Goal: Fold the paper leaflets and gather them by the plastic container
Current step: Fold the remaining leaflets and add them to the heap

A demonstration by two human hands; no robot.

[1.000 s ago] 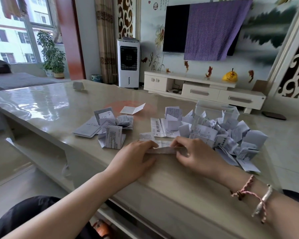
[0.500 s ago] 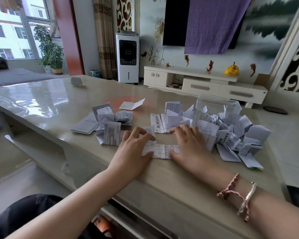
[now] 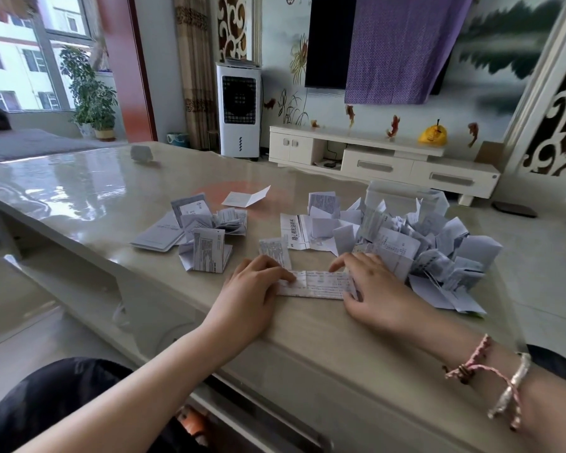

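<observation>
Both hands press flat on a long folded leaflet point(image 3: 317, 284) near the desk point(image 3: 79, 197) edge: left hand point(image 3: 255, 286) fingers straight on its left end, right hand point(image 3: 373, 286) on its right end, beside the leaflet heap point(image 3: 422, 243) around the plastic container point(image 3: 396, 194)

A leaflet point(image 3: 317, 284) lies between the left hand point(image 3: 254, 289) and right hand point(image 3: 374, 286). A heap point(image 3: 415, 243) lies right of them, the container point(image 3: 402, 194) behind it; a pile point(image 3: 196, 233) lies left.
</observation>
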